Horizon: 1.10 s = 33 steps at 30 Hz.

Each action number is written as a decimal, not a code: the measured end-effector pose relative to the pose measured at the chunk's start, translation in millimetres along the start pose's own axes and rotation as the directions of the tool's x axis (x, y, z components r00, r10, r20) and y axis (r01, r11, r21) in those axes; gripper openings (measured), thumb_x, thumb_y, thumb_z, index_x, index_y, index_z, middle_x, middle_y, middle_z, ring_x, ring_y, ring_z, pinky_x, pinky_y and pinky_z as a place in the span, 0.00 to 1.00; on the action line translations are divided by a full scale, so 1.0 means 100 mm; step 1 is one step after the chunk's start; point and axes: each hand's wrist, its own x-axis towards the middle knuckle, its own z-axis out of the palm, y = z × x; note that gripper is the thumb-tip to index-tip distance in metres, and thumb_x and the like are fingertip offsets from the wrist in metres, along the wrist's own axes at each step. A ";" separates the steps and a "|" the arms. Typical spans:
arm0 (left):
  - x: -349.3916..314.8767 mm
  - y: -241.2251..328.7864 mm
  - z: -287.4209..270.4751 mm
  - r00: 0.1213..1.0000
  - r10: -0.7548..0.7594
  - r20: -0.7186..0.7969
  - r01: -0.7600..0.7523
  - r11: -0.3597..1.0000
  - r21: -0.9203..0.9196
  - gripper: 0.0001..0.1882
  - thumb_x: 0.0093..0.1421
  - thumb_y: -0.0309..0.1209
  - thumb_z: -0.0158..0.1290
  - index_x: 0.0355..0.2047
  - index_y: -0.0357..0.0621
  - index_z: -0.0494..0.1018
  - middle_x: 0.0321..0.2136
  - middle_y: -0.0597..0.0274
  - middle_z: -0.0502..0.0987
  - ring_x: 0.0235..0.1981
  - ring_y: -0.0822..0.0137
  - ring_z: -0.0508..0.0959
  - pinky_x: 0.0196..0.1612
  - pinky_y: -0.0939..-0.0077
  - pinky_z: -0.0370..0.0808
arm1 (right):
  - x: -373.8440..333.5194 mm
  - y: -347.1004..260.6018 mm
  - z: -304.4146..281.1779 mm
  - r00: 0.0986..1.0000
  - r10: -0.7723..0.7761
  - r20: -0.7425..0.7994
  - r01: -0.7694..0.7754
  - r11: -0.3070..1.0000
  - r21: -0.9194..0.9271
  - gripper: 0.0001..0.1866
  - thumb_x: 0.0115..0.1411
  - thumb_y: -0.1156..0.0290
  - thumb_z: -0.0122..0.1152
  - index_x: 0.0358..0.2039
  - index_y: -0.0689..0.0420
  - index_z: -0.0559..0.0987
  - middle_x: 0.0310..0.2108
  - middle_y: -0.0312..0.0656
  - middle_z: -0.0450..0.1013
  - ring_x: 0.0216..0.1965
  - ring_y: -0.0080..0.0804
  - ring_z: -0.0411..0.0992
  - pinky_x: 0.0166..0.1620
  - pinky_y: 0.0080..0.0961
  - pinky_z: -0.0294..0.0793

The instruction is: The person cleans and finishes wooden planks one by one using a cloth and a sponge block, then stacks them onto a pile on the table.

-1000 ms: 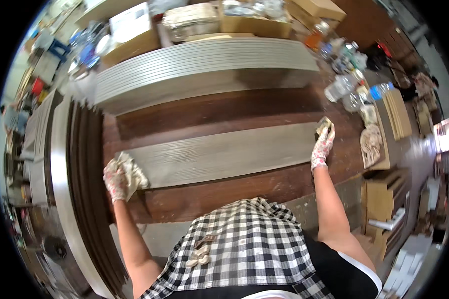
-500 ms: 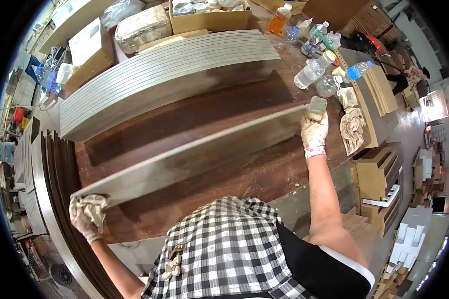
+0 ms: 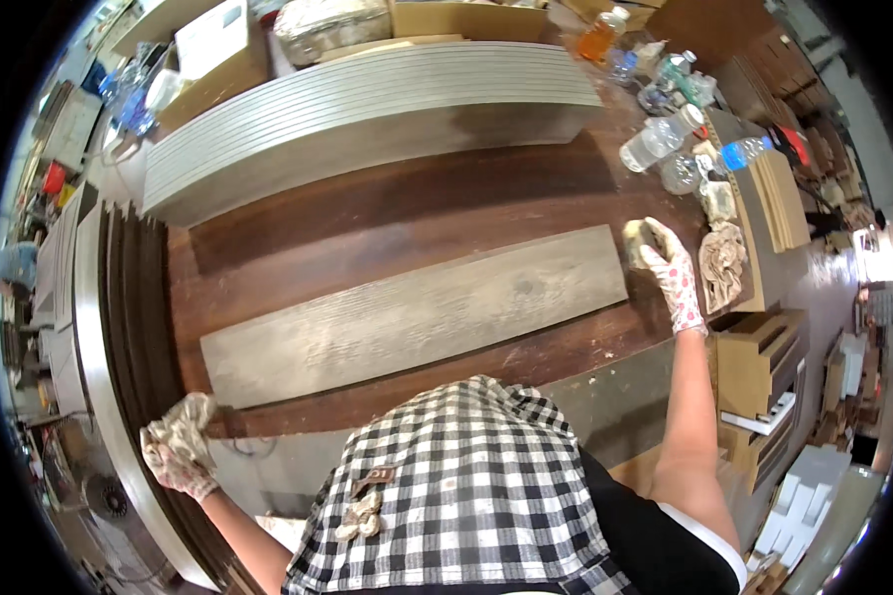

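A grey-brown wood-grain plank point(image 3: 417, 315) lies flat on the dark brown tabletop point(image 3: 407, 203) in front of me. My left hand point(image 3: 177, 470), in a stained glove, is closed on a crumpled pale rag point(image 3: 189, 421) just off the plank's near left corner. At the plank's right end, my right hand point(image 3: 673, 268) wears a white glove with red dots. Its fingers grip a small sponge-like block point(image 3: 636, 241), partly hidden by the hand. Neither hand touches the plank.
Behind the plank stands a long stack of similar planks point(image 3: 377, 124). Bottles, including a clear one point(image 3: 662, 139), crowd the far right, with a crumpled brown cloth point(image 3: 722, 266) nearer. Dark boards point(image 3: 134, 307) stand at the left edge. Cardboard boxes point(image 3: 466, 20) line the back.
The plank, tilted up on its edge between my hands, now lies flat. Both hands have come off its ends, still holding the rag and the block. The view has shifted slightly.
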 end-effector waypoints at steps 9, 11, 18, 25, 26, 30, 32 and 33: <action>-0.44 0.98 0.27 0.925 -0.196 0.326 0.366 0.691 -0.623 0.21 0.49 0.20 0.47 0.46 0.35 0.69 0.44 0.57 0.72 0.43 0.64 0.73 0.48 0.72 0.71 | 0.16 -0.66 1.67 0.796 -0.408 0.447 0.579 0.730 -0.363 0.25 0.46 0.63 0.62 0.46 0.58 0.73 0.41 0.47 0.71 0.44 0.44 0.68 0.49 0.35 0.66; -0.67 1.14 0.35 0.911 -0.193 0.364 0.377 0.746 -0.549 0.18 0.51 0.20 0.47 0.44 0.38 0.71 0.40 0.59 0.74 0.40 0.67 0.74 0.46 0.74 0.71 | 0.13 -0.79 1.95 0.761 -0.408 0.504 0.605 0.727 -0.325 0.25 0.46 0.63 0.63 0.46 0.57 0.73 0.40 0.46 0.71 0.44 0.43 0.68 0.48 0.36 0.66; -0.93 1.20 0.71 0.958 0.118 0.261 -0.037 0.954 -0.299 0.14 0.46 0.23 0.54 0.35 0.44 0.75 0.34 0.57 0.77 0.37 0.59 0.76 0.42 0.69 0.72 | -0.15 -1.62 3.39 0.549 -0.544 0.634 0.756 0.646 -0.101 0.25 0.48 0.57 0.60 0.44 0.57 0.73 0.40 0.48 0.71 0.44 0.44 0.68 0.48 0.36 0.66; -1.10 1.37 0.93 0.954 0.155 0.256 -0.078 0.955 -0.287 0.13 0.47 0.27 0.53 0.36 0.47 0.74 0.35 0.60 0.76 0.38 0.58 0.74 0.42 0.66 0.71 | -0.44 -2.30 4.83 0.364 -0.633 0.684 0.831 0.552 0.069 0.22 0.53 0.57 0.55 0.45 0.57 0.71 0.38 0.46 0.70 0.44 0.42 0.67 0.47 0.38 0.65; -1.11 1.37 0.93 0.955 0.146 0.258 -0.070 0.957 -0.282 0.13 0.47 0.27 0.53 0.36 0.47 0.74 0.35 0.60 0.76 0.38 0.58 0.74 0.42 0.66 0.71 | -0.47 -2.44 4.93 0.343 -0.600 0.723 0.833 0.549 0.061 0.22 0.53 0.57 0.56 0.45 0.57 0.71 0.38 0.46 0.70 0.43 0.42 0.67 0.47 0.38 0.66; -1.11 1.38 0.91 0.949 0.174 0.262 -0.098 0.955 -0.280 0.13 0.47 0.28 0.53 0.37 0.48 0.74 0.36 0.60 0.76 0.39 0.58 0.74 0.44 0.65 0.69 | -0.46 -2.48 4.83 0.344 -0.578 0.740 0.829 0.557 0.050 0.22 0.53 0.58 0.57 0.46 0.56 0.71 0.36 0.46 0.71 0.42 0.42 0.68 0.46 0.38 0.67; -1.06 1.33 0.94 0.944 0.204 0.260 -0.120 0.945 -0.304 0.14 0.49 0.30 0.53 0.38 0.49 0.73 0.37 0.61 0.76 0.40 0.58 0.73 0.46 0.66 0.67 | -0.36 -2.36 4.57 0.381 -0.548 0.744 0.816 0.577 0.007 0.23 0.53 0.58 0.57 0.46 0.56 0.71 0.36 0.46 0.71 0.42 0.42 0.68 0.46 0.38 0.67; -1.04 1.31 0.90 0.943 0.201 0.264 -0.118 0.946 -0.301 0.14 0.49 0.31 0.54 0.39 0.48 0.73 0.37 0.62 0.76 0.40 0.59 0.73 0.46 0.66 0.67 | -0.32 -2.26 4.39 0.389 -0.527 0.755 0.808 0.589 -0.005 0.23 0.53 0.58 0.57 0.46 0.55 0.71 0.36 0.46 0.71 0.42 0.42 0.68 0.45 0.38 0.67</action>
